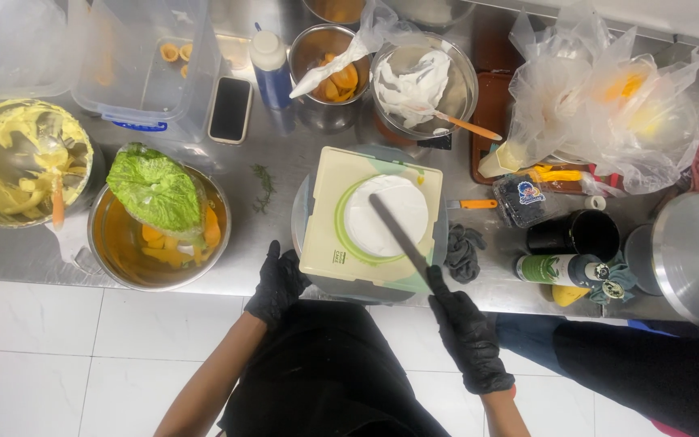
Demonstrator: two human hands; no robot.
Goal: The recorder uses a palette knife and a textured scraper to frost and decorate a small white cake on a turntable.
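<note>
While the right hand (469, 336) grips a long spatula (398, 235) laid across the white cake (386, 215) mid-counter, the left hand (278, 283) curls loosely, empty, at the near counter edge (228, 285). Left, a steel bowl (115, 243) holds orange slices under a green-smeared bag (155, 190).

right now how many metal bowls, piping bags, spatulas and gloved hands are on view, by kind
metal bowls: 5 (one with leaf, cream one, fruit one, yellow batter one, one at top edge)
filled piping bags: 3
long spatula: 1
gloved hands: 2, left hand, right hand
total: 11
</note>
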